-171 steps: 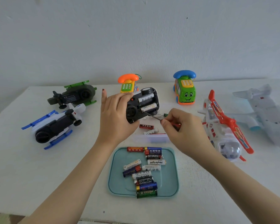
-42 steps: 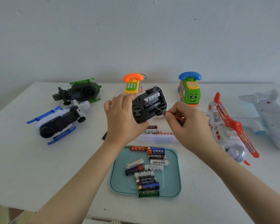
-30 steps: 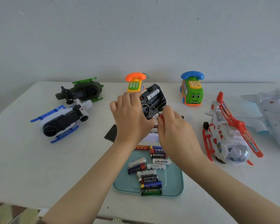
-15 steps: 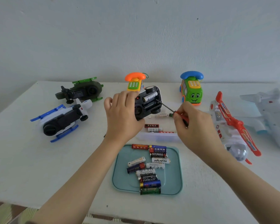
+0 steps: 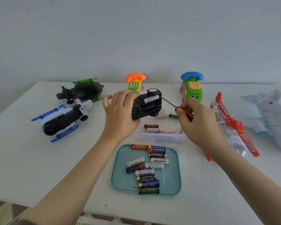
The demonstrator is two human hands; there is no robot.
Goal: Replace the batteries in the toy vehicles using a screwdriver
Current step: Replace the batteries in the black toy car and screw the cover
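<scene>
Toy car (image 5: 147, 103) is above the table (image 5: 23, 159), lifted up in the left hand (image 5: 118, 114) near the middle of the view. The car is turned so that its black underside faces the camera. The battery compartment is open, and one white battery (image 5: 151, 99) lies in its upper slot. The left hand grips the car from the left side, with the fingers curled over its top edge.

The right hand (image 5: 196, 120) pinches the red handle of a screwdriver (image 5: 169, 103) between the thumb and the fingers. The thin metal shaft points up and to the left, and its tip reaches the right end of the car. I cannot tell if the tip touches the car.

Below the hands, a blue tray (image 5: 115, 176) lies on the table with many batteries (image 5: 146, 174) on it. Between the tray and the car stands a clear box (image 5: 162, 138) with some more batteries inside. Two loose batteries (image 5: 166, 116) lie on the table just behind this box.

On the left lie a green helicopter (image 5: 81, 93) and, nearer to the camera, a blue helicopter (image 5: 62, 120), both with the underside up. At the back stand an orange phone toy (image 5: 135, 82) and a green phone toy (image 5: 192, 88). On the right lies a red aircraft (image 5: 230, 120), partly hidden by the right arm, and beside it a pale plane (image 5: 269, 109) at the edge of the view.
</scene>
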